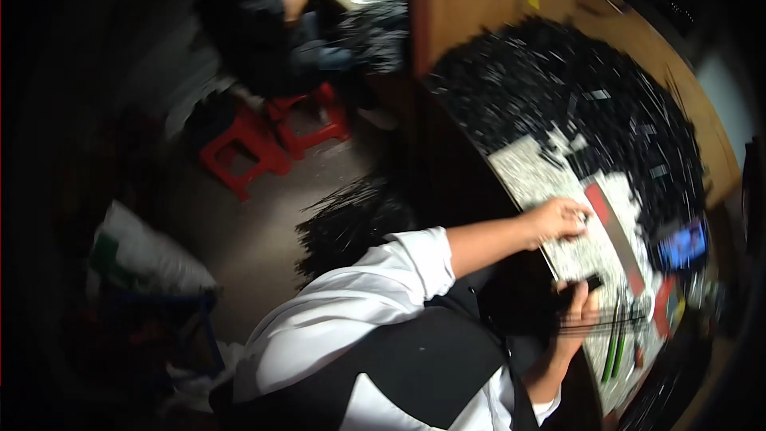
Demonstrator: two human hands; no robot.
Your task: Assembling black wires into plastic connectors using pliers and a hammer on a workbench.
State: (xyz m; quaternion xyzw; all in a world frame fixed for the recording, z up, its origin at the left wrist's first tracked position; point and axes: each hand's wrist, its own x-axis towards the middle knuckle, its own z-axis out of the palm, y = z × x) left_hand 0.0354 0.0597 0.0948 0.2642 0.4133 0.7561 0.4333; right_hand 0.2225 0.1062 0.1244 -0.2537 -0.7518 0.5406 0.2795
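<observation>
The two hands sit apart: the left hand point(558, 221), fingers curled, just left of the red-and-grey bar point(613, 231); the right hand point(580, 313) near its lower end, thin black strips point(618, 321) crossing it. Blur hides whether either grips. I'd keep those strips level, clear of the slim green tools point(614, 347) below the bar and the black heap point(574, 80) above it on the desk point(638, 44).

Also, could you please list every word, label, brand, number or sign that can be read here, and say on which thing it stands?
No text can be read in this picture.
Lit screen: too blurred to read.
White-and-green sack: no readable letters.
Pale sheet: too blurred to tell whether its fine marks are print.
Red and grey strip: no readable marks.
</observation>
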